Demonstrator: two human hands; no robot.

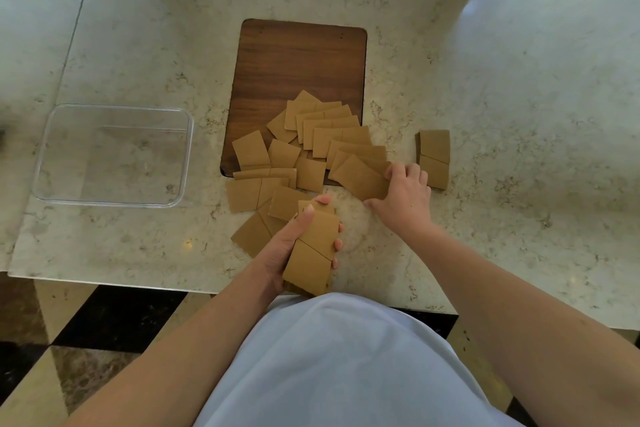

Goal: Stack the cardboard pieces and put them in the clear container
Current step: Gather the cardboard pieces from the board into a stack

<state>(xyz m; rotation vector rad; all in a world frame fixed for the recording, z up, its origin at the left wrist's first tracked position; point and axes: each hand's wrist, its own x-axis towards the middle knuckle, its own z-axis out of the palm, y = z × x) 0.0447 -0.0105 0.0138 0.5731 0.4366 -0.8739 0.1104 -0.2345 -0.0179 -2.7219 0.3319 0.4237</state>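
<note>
Several tan cardboard pieces (325, 139) lie scattered over the near end of a dark wooden board (301, 59) and the marble table. My left hand (291, 246) grips a small stack of cardboard pieces (313, 250) near the table's front edge. My right hand (403, 194) pinches the near end of a loose cardboard piece (360, 177) at the right of the pile. Another cardboard piece (434, 158) lies apart just right of that hand. The clear container (45, 149) stands with nothing in it at the left.
The marble table (502, 114) extends far to the right and back. Its front edge runs just before my body, with a checkered floor (104, 319) below. A seam in the tabletop runs left of the container.
</note>
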